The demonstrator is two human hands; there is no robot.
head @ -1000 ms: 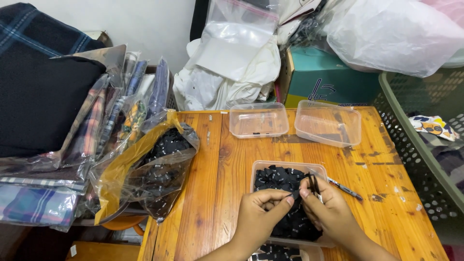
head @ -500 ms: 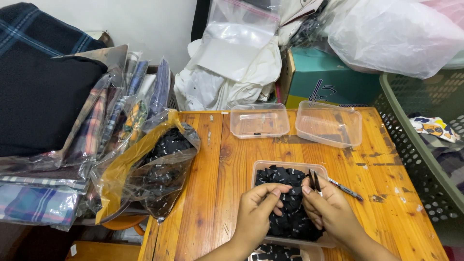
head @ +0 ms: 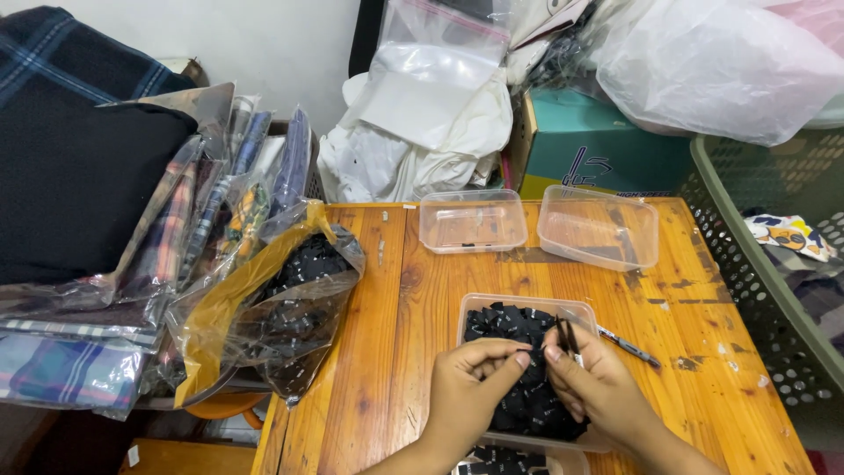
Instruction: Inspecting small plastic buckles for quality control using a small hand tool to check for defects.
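1. We note the worktop (head: 369,387), of orange wood, carrying every item below; a green basket (head: 756,290) stands at its right edge and stacked fabric (head: 79,193) at its left.
2. A large clear bag (head: 272,308), lying open on the left of the worktop, holds a mass of black tags. We judge this to be stock not yet handled.
3. Two clear tubs stand at the far edge: the left tub (head: 473,220) holds only a few dark specks, and the right tub (head: 600,227) shows little more than some dark shapes through its wall. We judge that little has gone into either.
4. The near tub (head: 527,310), just in front of the hands, is heaped with black tags (head: 505,324). Another container of tags shows at the bottom edge, mostly cut off.
5. The left hand (head: 470,391) rests over the near tub, thumb and forefinger pinched on a black tag from the heap.
6. The right hand (head: 593,387) meets it, fingers closed on the same tag and on slim black tweezers (head: 565,334) standing up between them.
7. A pen (head: 629,347) lies on the worktop just right of the near tub, untouched.
8. Our judgement: the work is at an early to middle stage, with much left.
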